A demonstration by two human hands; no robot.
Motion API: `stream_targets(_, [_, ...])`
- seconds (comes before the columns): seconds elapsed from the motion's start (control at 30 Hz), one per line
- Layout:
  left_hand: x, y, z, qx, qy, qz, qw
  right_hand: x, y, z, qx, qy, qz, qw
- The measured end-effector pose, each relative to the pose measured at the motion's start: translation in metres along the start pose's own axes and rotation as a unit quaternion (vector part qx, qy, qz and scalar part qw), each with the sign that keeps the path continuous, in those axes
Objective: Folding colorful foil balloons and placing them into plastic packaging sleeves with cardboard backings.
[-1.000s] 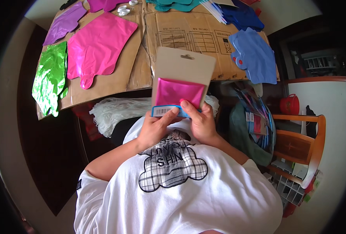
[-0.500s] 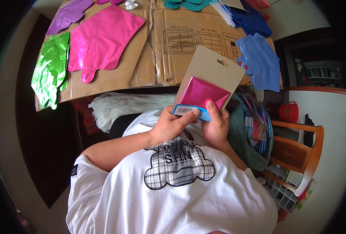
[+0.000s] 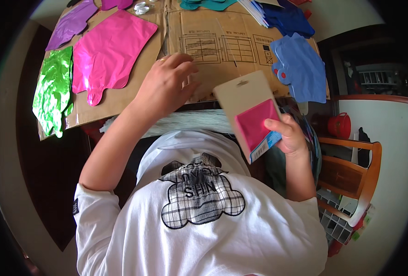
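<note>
My right hand (image 3: 288, 134) grips a tan cardboard package (image 3: 249, 110) with a folded pink foil balloon inside, holding it by its lower right corner, tilted. My left hand (image 3: 165, 85) reaches forward over the flattened brown cardboard (image 3: 204, 41) on the table, fingers curled and nothing in them. A flat pink foil balloon (image 3: 109, 50) lies just left of that hand. Beside it lie a green foil balloon (image 3: 54, 89) and a purple one (image 3: 70, 23).
A light blue foil balloon (image 3: 300, 66) and a dark blue one (image 3: 289, 20) lie at the right of the cardboard, a teal one (image 3: 208, 4) at the far edge. A wooden chair (image 3: 351, 170) and a red cup (image 3: 340, 125) stand to my right.
My left hand let go of the package and moved forward over the cardboard. My right hand carried the package to the right and lower.
</note>
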State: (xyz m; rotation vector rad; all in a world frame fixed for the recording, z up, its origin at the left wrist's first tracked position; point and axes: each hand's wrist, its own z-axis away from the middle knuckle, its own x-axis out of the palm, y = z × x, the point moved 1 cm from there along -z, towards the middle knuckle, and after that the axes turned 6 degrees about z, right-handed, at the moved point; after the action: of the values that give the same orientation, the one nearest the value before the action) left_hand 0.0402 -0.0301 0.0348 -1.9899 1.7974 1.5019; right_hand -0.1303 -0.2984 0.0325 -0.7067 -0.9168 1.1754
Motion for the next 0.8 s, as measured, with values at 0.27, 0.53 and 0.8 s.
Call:
stream_targets(0.27, [0.01, -0.016, -0.014, 0.048, -0.107, -0.096, 0.988, 0.022, -0.008, -0.036, 0.131, -0.141, 0.027, 0.981])
stream_targets(0.53, [0.007, -0.019, -0.016, 0.062, -0.105, -0.104, 0.987, 0.014, -0.012, -0.052, 0.151, -0.148, 0.023, 0.977])
stream_targets(0.8, [0.012, -0.02, -0.014, 0.128, -0.131, -0.167, 0.969, 0.015, -0.006, -0.053, 0.176, -0.146, 0.025, 0.973])
